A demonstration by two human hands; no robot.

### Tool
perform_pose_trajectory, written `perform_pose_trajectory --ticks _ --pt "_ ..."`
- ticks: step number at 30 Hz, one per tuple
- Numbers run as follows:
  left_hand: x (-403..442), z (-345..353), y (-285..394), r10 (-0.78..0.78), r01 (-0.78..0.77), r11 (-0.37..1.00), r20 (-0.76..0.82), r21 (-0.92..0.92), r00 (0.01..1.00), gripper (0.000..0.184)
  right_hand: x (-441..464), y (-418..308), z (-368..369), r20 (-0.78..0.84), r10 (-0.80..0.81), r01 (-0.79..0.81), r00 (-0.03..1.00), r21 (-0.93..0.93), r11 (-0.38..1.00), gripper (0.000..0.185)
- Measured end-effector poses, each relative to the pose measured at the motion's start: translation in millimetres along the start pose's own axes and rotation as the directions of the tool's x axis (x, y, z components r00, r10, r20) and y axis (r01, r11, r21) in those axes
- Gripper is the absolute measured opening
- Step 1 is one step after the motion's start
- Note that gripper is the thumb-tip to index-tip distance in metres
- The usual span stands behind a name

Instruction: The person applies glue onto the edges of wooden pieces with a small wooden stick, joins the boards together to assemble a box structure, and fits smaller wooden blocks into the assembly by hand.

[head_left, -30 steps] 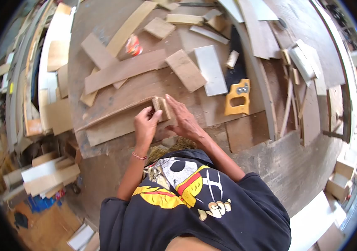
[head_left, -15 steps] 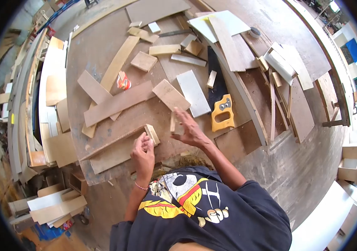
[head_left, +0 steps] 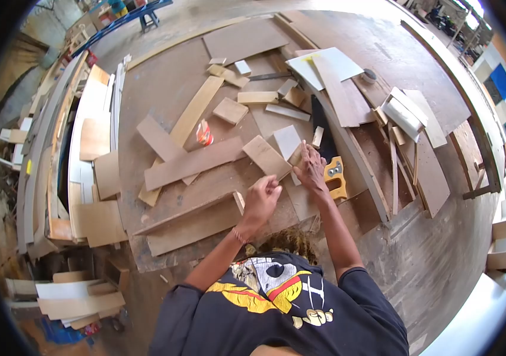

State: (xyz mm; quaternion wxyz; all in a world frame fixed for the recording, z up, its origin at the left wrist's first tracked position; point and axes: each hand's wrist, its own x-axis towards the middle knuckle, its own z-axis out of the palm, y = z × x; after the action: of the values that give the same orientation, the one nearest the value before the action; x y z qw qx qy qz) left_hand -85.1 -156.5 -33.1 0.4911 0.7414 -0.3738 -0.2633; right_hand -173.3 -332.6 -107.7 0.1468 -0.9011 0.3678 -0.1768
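My right hand [head_left: 310, 170] reaches over a white board [head_left: 288, 142], its fingers stretched forward. A small wooden block [head_left: 295, 156] sits between its thumb and index finger. My left hand [head_left: 260, 200] hangs with curled fingers and shows nothing in them. It is close to the end of a long wooden piece with a raised edge [head_left: 193, 213], whose short end piece [head_left: 239, 202] it partly hides. A rectangular wooden block [head_left: 266, 156] lies between the hands. Beside my right hand lies a handsaw with a yellow handle [head_left: 337, 178].
A long brown board [head_left: 193, 162] and several offcuts cover the worktable [head_left: 136, 107]. A red and white can [head_left: 204, 133] stands among them. At the right, a raised wooden rail [head_left: 359, 160] borders more boards. Stacked panels [head_left: 96, 139] line the left side.
My right hand has moved right and forward with the small wooden block, onto the white board. My left hand has shifted right, away from the long piece's end. The whole view has shifted.
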Motion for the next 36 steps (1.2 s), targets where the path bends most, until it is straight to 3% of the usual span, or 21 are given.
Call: perform_pose_trajectory --ticks 5,8,10,13,16,17,19,22,24,25,27,30,35,36 --pt "45.3 25.8 0.9 -0.087 0.087 0.995 -0.006 -0.04 0.996 0.038 9.1 -12.1 3.9 0.025 0.024 -0.024 0.999 -0.021 1.0 0.08" --pt "57.0 36.7 -4.0 -0.096 0.094 0.99 -0.013 -0.107 0.995 0.043 13.7 -15.5 -7.3 0.002 -0.063 0.063 0.998 0.103 0.993 0.063" --pt "73.2 47.6 -7.7 -0.127 0.114 0.961 -0.039 -0.251 0.991 0.044 24.5 -5.3 -7.9 -0.018 -0.068 0.07 0.998 0.168 0.983 0.06" --pt "85.8 44.7 5.2 -0.149 0.134 0.977 -0.081 -0.168 0.985 0.046 48.9 12.6 -6.6 -0.144 -0.126 0.161 0.982 0.268 0.95 0.049" --pt "94.8 38.9 -4.9 -0.207 0.187 0.971 -0.129 -0.147 0.97 0.047 72.2 26.5 -7.5 -0.123 -0.072 0.108 0.99 0.317 0.942 0.041" --pt "103.1 46.4 -9.6 -0.195 0.171 0.969 -0.125 -0.178 0.973 0.047 81.9 30.0 -8.3 -0.003 -0.033 0.033 0.999 0.277 0.96 0.037" --pt "114.6 48.7 -16.0 -0.239 0.221 0.962 -0.099 -0.161 0.966 0.05 87.9 37.1 -4.4 -0.11 0.002 0.028 0.994 0.273 0.962 0.034" --pt "125.6 43.6 -15.2 -0.281 0.245 0.943 -0.142 -0.225 0.949 0.053 104.9 36.1 8.3 -0.087 0.045 -0.007 0.995 0.398 0.917 0.032" --pt "134.1 46.9 -5.4 -0.318 0.304 0.93 -0.039 -0.205 0.947 0.054 119.9 41.3 11.9 -0.099 0.073 -0.032 0.992 0.369 0.929 0.033" --pt "138.2 50.7 -7.7 -0.325 0.312 0.93 -0.039 -0.193 0.945 0.054 127.5 46.6 11.9 -0.129 0.077 -0.031 0.989 0.327 0.945 0.034" --pt "147.1 54.2 -14.3 -0.317 0.305 0.935 -0.037 -0.183 0.948 0.054 154.2 59.0 20.1 -0.03 0.125 -0.108 0.992 0.338 0.935 0.041" --pt "155.9 57.8 -24.1 -0.3 0.29 0.943 -0.043 -0.165 0.953 0.054 192.7 74.5 38.9 -0.12 0.106 -0.057 0.987 0.351 0.935 0.053" --pt "165.9 57.4 -11.5 -0.293 0.279 0.949 -0.088 -0.145 0.952 0.053 246.0 78.5 46.0 0.105 0.109 -0.135 0.989 0.297 0.945 0.075" --pt "166.0 58.3 -9.1 -0.294 0.277 0.948 -0.103 -0.154 0.95 0.052 252.0 81.5 57.5 0.081 0.098 -0.115 0.992 0.26 0.959 0.078"
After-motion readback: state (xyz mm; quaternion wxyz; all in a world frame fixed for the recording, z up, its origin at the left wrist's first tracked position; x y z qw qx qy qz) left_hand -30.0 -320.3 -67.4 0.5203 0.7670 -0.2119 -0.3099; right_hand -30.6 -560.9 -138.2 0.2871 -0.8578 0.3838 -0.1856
